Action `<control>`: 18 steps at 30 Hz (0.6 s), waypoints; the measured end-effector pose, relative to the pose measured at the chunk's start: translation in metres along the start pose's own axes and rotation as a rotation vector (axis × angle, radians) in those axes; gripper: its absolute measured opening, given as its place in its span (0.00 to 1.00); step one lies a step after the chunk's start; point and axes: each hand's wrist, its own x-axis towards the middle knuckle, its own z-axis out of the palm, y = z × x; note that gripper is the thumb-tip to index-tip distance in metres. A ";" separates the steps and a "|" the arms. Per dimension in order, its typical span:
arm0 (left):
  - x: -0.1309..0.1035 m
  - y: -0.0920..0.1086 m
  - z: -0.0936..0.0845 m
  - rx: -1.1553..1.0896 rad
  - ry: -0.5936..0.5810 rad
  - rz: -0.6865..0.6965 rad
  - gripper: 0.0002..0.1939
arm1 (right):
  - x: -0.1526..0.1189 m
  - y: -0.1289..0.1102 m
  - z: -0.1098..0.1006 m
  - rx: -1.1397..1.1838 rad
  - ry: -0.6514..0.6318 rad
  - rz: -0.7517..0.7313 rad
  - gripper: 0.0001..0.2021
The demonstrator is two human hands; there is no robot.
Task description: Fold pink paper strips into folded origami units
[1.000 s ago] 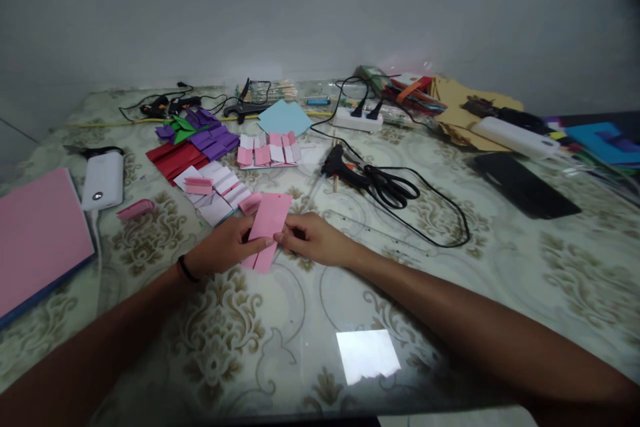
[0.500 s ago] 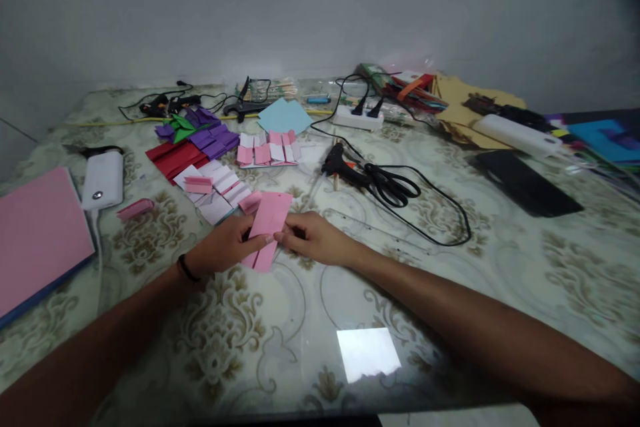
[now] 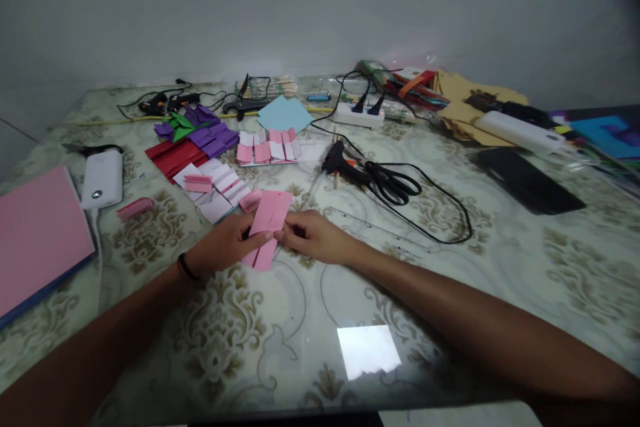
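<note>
A folded pink paper (image 3: 273, 210) is held between both hands over the patterned table. My left hand (image 3: 233, 240) grips its left edge, thumb lying across the front. On the other side my right hand (image 3: 313, 235) pinches the right edge, its thumb tip close to the left thumb. The fingers behind the paper are hidden. Just beyond the hands lie white and pink folded papers (image 3: 220, 188), and farther back is another pink and white folded set (image 3: 269, 148). A small pink folded piece (image 3: 136, 208) lies to the left.
A black glue gun (image 3: 343, 163) with a coiled cable and a clear ruler (image 3: 375, 230) lie right of the hands. Farther back is a white power strip (image 3: 358, 116). A white power bank (image 3: 103, 180) and a pink sheet stack (image 3: 43, 233) are at left, a black phone-like slab (image 3: 530, 180) at right.
</note>
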 end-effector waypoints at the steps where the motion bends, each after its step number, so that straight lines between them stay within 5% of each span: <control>1: 0.000 0.000 0.000 0.002 -0.001 0.001 0.19 | 0.000 0.000 0.000 0.001 -0.001 0.001 0.13; 18: 0.001 -0.003 0.000 -0.002 -0.009 0.014 0.19 | 0.000 0.000 0.001 0.003 -0.001 0.001 0.14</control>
